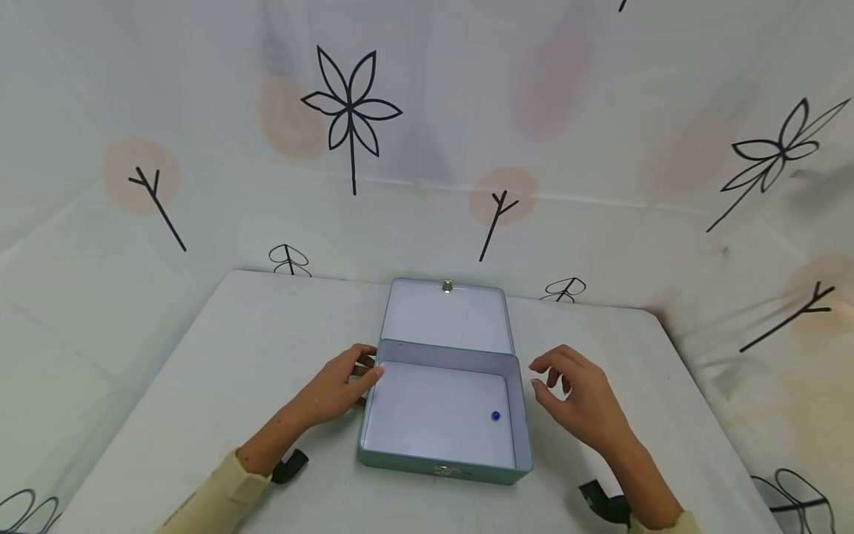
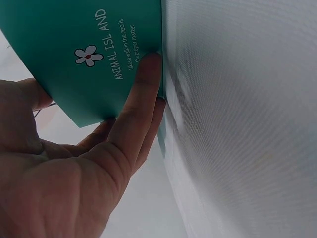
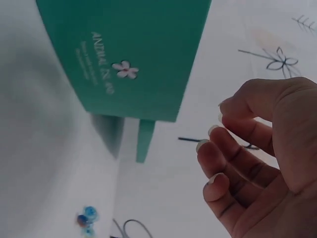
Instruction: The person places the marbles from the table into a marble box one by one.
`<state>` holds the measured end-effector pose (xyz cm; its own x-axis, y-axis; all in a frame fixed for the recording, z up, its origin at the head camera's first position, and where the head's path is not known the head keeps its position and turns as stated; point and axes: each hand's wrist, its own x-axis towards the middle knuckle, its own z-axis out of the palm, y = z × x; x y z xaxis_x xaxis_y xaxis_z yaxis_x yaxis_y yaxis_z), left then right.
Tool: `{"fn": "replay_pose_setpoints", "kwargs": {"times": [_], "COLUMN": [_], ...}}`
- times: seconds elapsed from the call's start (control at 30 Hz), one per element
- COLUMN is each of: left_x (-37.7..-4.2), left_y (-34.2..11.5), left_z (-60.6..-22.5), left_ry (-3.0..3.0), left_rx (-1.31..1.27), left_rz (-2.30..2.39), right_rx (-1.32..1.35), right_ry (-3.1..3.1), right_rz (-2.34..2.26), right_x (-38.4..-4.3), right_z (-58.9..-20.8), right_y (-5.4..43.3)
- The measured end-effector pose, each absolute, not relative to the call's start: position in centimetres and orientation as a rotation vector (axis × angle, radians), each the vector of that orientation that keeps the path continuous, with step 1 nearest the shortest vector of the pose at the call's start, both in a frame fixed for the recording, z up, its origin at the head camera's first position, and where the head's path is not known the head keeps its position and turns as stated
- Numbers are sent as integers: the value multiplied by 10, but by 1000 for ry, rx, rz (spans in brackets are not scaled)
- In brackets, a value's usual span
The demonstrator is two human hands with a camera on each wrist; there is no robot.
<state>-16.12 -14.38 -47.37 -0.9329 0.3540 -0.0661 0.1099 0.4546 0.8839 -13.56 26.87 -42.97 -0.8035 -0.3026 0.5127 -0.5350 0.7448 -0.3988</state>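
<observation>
A green metal box [image 1: 443, 467] with a white inside stands on the table, its lid [image 1: 447, 315] folded back. Inside, near the right wall, lies a small blue bead [image 1: 496, 416]. My left hand [image 1: 343, 386] holds the box's left wall, thumb at the rim. In the left wrist view, its fingers [image 2: 131, 119] lie along the green side [image 2: 74, 29] printed with a flower and lettering. Just right of the box hovers my right hand [image 1: 580, 404], fingers loosely bent, thumb apart, nothing between them.
Several small blue and orange pieces [image 3: 88, 218] lie blurred on the table in the right wrist view. A white cloth covers the table [image 1: 287, 326]. Behind it hangs a pale backdrop [image 1: 414, 133] with drawn flowers and twigs.
</observation>
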Motion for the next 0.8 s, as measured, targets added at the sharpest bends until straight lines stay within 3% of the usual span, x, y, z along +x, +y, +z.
{"fn": "replay_pose_setpoints", "kwargs": {"times": [0.8], "left_x": [-161], "left_y": [-143], "left_z": [-473], "left_ry": [2481], "left_rx": [396], "left_rz": [1455], "right_rx": [361], "right_ry": [-2686], "right_rz": [716], "right_x": [-169], "right_z": [-473], "right_y": [310]}}
